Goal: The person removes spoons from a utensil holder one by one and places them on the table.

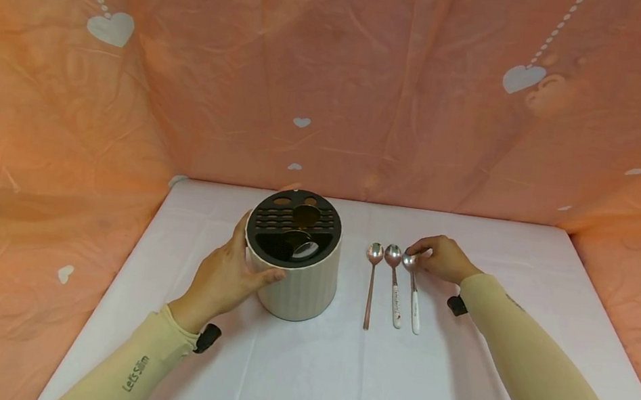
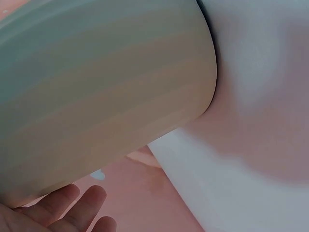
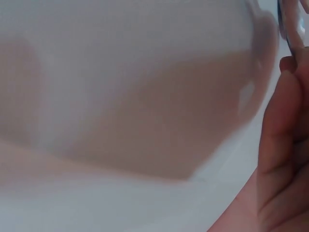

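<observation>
A ribbed cream utensil holder (image 1: 296, 292) with a black slotted lid (image 1: 294, 229) stands upright on the white table. My left hand (image 1: 226, 280) grips its left side, thumb across the front and fingers round the back; in the left wrist view, several fingertips (image 2: 91, 200) show beside its wall. To its right lie three spoons in a row, bowls pointing away. The left spoon (image 1: 371, 289) is copper-coloured, and the middle spoon (image 1: 396, 304) has a white printed handle. My right hand (image 1: 443, 260) pinches the bowl of the right spoon (image 1: 415, 309), which has a white handle.
A white cloth (image 1: 300, 388) covers the table. Orange sheeting (image 1: 347, 94) with white hearts hangs behind it and along both sides. Small black devices (image 1: 208, 339) are worn at both wrists.
</observation>
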### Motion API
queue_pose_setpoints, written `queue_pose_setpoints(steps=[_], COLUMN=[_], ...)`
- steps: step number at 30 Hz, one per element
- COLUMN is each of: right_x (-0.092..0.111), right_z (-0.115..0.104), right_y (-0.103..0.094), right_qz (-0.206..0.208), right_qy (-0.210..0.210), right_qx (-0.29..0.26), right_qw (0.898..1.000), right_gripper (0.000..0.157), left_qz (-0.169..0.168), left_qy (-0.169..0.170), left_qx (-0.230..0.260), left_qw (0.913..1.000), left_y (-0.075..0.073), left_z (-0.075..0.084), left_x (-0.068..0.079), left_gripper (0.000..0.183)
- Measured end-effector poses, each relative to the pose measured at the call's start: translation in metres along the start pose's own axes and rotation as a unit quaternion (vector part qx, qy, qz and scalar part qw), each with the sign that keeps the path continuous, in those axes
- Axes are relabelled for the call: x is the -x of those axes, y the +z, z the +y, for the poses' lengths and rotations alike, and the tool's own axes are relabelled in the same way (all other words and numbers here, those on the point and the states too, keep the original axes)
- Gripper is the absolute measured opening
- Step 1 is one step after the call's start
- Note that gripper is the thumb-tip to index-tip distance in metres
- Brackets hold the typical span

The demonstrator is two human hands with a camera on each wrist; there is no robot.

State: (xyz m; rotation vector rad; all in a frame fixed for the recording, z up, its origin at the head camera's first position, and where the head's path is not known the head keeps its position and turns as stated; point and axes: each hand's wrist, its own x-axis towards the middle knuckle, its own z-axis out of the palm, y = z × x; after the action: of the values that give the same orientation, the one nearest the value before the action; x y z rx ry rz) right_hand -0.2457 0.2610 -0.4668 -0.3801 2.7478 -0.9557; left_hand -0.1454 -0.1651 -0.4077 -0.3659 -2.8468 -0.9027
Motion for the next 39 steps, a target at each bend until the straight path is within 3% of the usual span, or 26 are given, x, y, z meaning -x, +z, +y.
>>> queue_pose_setpoints(steps=[17, 26, 39], right_x=[0.0015, 0.0007, 0.0016], right_z=[-0.0003, 0.0019, 0.0001], right_y=[0.0043, 0.0079, 0.0080], right_qz=[0.009, 0.014, 0.027], right_qy=[0.013, 0.022, 0.028], right_qx=[-0.005, 0.020, 0.037], right_qw=[1.000, 0.999, 0.999], right_gripper=[0.027, 0.019, 0.021], left_qz=[0.001, 0.008, 0.004], left_qy=[0.003, 0.011, 0.005], left_qx=[-0.002, -0.001, -0.004], left_qw=[1.0000, 0.9999, 1.0000], left_y=[0.0004, 0.0008, -0.0003], left_z=[0.0000, -0.0004, -0.0004], left_x=[0.0004, 0.0000, -0.0003], left_gripper=[0.119, 0.118, 0.118])
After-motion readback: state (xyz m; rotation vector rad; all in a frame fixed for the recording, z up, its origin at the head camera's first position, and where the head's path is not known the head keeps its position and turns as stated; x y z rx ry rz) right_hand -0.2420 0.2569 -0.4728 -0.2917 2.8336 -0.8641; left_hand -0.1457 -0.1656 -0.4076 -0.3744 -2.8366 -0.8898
